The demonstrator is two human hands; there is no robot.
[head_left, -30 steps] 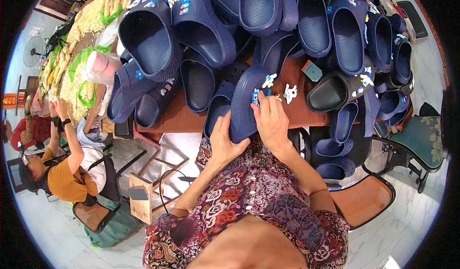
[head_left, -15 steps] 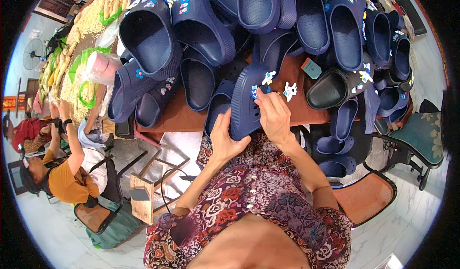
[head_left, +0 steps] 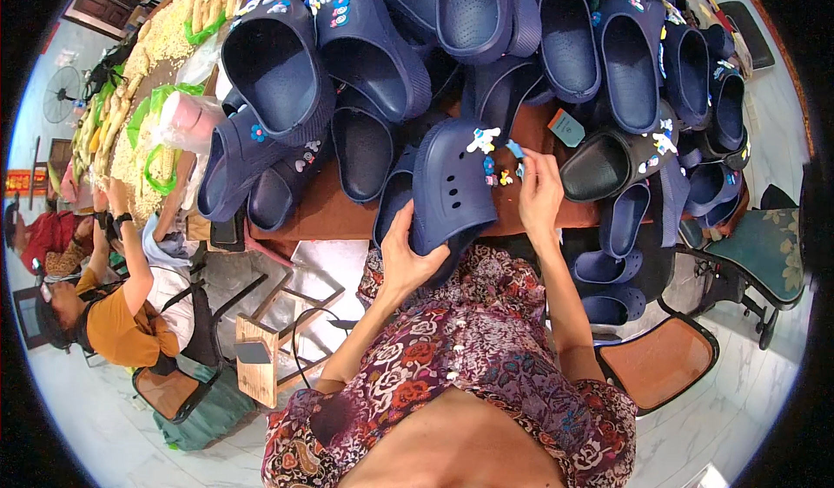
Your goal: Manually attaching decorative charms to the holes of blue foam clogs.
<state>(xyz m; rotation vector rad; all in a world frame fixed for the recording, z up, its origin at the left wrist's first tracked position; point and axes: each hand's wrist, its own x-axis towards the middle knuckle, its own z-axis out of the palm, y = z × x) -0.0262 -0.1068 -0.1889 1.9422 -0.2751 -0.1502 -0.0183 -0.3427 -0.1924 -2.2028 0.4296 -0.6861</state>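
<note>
My left hand [head_left: 410, 249] grips a navy blue clog [head_left: 452, 162] from its left and lower side, with the thumb along the edge. Vent holes show on the clog's upper. At its upper right edge sits a white figure-shaped charm [head_left: 483, 141]; whether it is fixed to the clog I cannot tell. Just right of the clog, my right hand [head_left: 540, 188] has its fingertips pinched on a small blue charm [head_left: 515, 149]. Between that hand and the clog lie several small coloured charms [head_left: 506, 178] on the brown tabletop [head_left: 321, 214].
Navy clogs [head_left: 630, 67] are heaped across the table, with a black clog [head_left: 599, 167] and a teal tag [head_left: 565, 128] at right. Corn kernels [head_left: 169, 41] cover the left side, where a person in an orange top [head_left: 130, 327] works. Chairs [head_left: 665, 362] stand at right.
My right hand has left the clog's upper and moved right, now pinching a blue charm. The clog has turned so its upper and vent holes show more. My left hand keeps its grip.
</note>
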